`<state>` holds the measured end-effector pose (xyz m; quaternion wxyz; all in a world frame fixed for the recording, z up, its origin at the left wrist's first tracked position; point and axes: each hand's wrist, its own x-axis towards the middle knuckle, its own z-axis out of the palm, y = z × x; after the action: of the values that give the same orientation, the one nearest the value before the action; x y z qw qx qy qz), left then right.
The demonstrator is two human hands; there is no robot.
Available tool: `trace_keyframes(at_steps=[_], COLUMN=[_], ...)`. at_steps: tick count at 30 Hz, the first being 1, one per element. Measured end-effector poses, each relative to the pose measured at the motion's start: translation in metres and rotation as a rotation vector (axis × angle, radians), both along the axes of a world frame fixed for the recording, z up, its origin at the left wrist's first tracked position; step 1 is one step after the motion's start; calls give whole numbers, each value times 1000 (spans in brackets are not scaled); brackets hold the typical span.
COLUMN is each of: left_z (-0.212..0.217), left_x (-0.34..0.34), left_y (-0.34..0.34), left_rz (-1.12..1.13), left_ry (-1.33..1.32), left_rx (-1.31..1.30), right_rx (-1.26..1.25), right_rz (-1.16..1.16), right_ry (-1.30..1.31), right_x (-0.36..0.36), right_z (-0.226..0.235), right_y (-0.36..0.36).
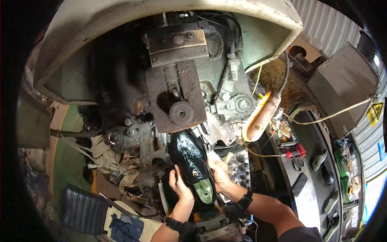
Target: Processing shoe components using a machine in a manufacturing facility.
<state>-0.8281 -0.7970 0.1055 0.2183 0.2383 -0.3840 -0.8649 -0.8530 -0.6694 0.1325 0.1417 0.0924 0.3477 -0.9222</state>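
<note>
A glossy black shoe upper [187, 155] sits over a green shoe last [204, 191], whose heel end with a small hole points toward me. My left hand [179, 184] is closed against the upper's left side. From the right, my right hand [219, 175] grips the same piece, with something bright white at its fingertips that I cannot make out. The toe end reaches beneath a heavy rusty metal block [175, 97] of the machine. Metal plates [217, 131] flank the toe, and part of the toe is hidden under the block.
A curved cream machine hood [169, 9] arches overhead. To the right hang a yellowed lamp [264, 117] and loose cables. Beyond them, a bench holds a red tool [296, 151], a black phone [299, 184] and several lasts [331, 201]. A black chair [82, 207] stands at lower left.
</note>
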Motion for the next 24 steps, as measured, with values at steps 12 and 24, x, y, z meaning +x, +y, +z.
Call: trace_keyframes(at_steps=[12,24], left_z=[41,28], left_x=[14,15], left_y=[2,1], left_rz=[-177,-291], left_ry=[-48,-1], left_rx=[142,146], right_rx=[-53,273], right_rz=[-6,-95], right_ry=[-288,-7], right_x=[12,21], right_z=[38,-6], right_y=[-4,-3])
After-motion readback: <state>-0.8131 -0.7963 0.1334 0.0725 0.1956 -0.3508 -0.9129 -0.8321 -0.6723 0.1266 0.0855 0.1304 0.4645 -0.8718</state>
